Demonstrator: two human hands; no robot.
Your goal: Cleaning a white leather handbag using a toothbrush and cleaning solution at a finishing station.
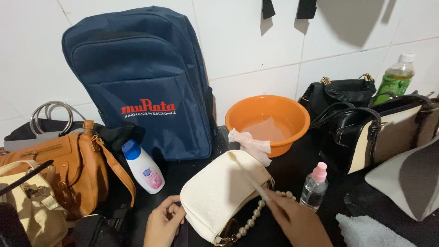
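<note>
Head view: left hand [163,222] gripping cream purse [224,194] at its edge, right hand [299,224] pinching thin stick [256,185]. Probably light, soft-sided; best held by the body, not the slippery pearl strap [254,216].

we seem to be in a home washing corner: a white tiled wall [256,50], a dark counter [292,169], an orange basin [267,121] holding water, small bottles, and many handbags with a navy backpack [137,82] (it could also be a small repair shop).
</note>
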